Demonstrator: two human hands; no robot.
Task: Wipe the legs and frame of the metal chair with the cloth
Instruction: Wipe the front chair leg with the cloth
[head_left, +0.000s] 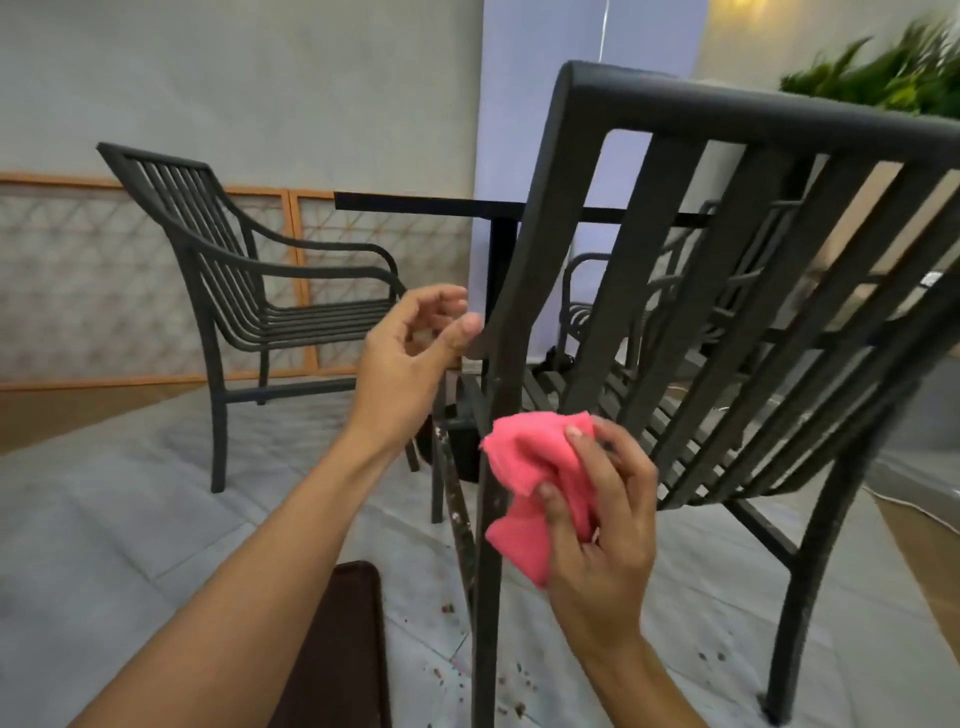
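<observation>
**At the chair's rear leg, we are wiping**

We are pinching the pink cloth (540, 488) in our right hand (602, 525), pressing it against the tilted metal chair (675, 249). Our left hand (410, 358) is hovering beside the frame, fingers loosely curled, holding nothing.

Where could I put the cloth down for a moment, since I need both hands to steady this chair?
Bare grey floor lies open between the far chair and your left arm. Crumbs litter the floor by the near chair's leg, and the dark brown object crowds the spot below. The table top shows only edge-on.
</observation>
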